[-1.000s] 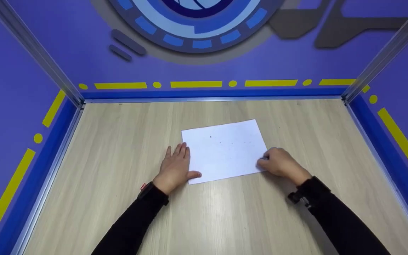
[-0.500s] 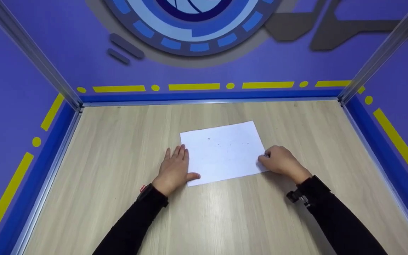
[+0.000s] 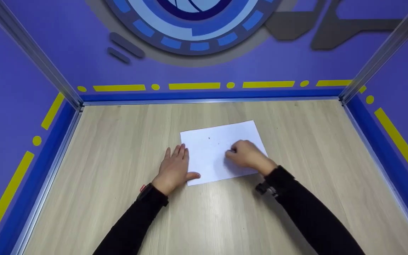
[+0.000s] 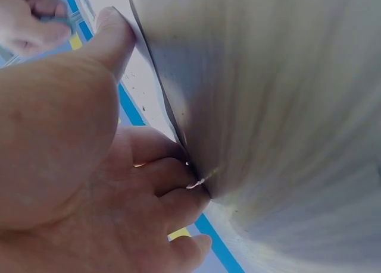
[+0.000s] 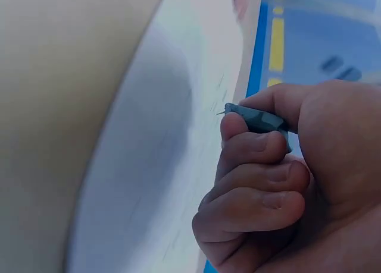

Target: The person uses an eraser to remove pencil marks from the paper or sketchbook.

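Note:
A white sheet of paper [image 3: 204,161] lies slightly turned on the wooden table, with several dark specks [image 4: 143,108] on it. My left hand [image 3: 174,170] rests flat along its left edge, fingers extended and thumb over the near left corner. Over the right half of the sheet is my right hand [image 3: 248,155], its fingers curled. Between thumb and forefinger it pinches a small dark teal eraser-like piece [image 5: 257,118], close over the paper. A thin sliver sticks out at the tip of that piece. From the head view the piece is mostly hidden by the hand.
Light wood table [image 3: 126,141] surrounds the sheet. Purple-blue panels [image 3: 197,76] with yellow dashes stand at the back and both sides, joined by metal corner posts. A black band with a small device [image 3: 267,189] is on the right wrist.
My right hand has moved left from the sheet's right edge to over its right half, still pinching the small piece. The left hand has stayed in place; the paper lies as before.

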### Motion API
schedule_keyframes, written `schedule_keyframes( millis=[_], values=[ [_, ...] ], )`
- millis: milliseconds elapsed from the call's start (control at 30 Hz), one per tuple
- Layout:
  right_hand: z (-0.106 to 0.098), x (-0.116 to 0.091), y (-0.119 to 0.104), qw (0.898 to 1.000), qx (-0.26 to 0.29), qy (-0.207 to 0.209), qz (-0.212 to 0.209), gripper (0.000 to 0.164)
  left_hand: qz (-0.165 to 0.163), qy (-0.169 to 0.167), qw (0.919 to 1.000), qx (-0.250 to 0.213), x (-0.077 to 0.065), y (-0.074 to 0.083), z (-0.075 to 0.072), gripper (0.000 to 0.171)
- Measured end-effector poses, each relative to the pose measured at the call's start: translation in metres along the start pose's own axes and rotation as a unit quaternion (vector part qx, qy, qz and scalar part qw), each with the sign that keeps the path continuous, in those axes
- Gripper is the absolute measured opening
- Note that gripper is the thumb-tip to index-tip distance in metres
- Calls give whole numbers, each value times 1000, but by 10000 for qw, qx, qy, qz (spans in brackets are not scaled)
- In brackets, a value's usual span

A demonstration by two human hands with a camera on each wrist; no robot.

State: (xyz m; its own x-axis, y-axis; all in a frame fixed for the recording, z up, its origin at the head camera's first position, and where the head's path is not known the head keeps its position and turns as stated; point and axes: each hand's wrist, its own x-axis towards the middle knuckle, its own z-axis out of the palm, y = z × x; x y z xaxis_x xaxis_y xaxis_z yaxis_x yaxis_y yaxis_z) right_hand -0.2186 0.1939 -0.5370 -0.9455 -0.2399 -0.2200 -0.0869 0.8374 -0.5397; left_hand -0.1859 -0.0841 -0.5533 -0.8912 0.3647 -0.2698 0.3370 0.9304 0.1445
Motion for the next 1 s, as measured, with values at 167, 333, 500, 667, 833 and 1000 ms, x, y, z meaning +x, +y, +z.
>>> schedule_keyframes(
  millis=[167, 333, 500, 667, 833, 1000],
  values=[
    [33, 20, -50, 9978, -515, -9, -427, 41, 20, 122, 9999, -20, 0, -2, 1, 113],
    [60, 35, -79, 9952, -852, -309, -381, 37, 46, 219, 9997, -63, 0, -3, 1, 112],
    [62, 39, -75, 9958, -851, -264, -204, 33, 56, 244, 9997, -85, -1, -2, 1, 111],
    [43, 33, -46, 9981, -571, -172, 138, 30, 77, 204, 9998, 15, 0, -1, 1, 112],
    [18, 22, -1, 9993, -176, 52, 316, 26, 28, 62, 10000, 26, -1, -1, 1, 112],
    [-8, 9, 45, 9984, 44, 82, 559, 37, 1, -6, 10000, -61, -1, -2, 3, 112]
  ],
)
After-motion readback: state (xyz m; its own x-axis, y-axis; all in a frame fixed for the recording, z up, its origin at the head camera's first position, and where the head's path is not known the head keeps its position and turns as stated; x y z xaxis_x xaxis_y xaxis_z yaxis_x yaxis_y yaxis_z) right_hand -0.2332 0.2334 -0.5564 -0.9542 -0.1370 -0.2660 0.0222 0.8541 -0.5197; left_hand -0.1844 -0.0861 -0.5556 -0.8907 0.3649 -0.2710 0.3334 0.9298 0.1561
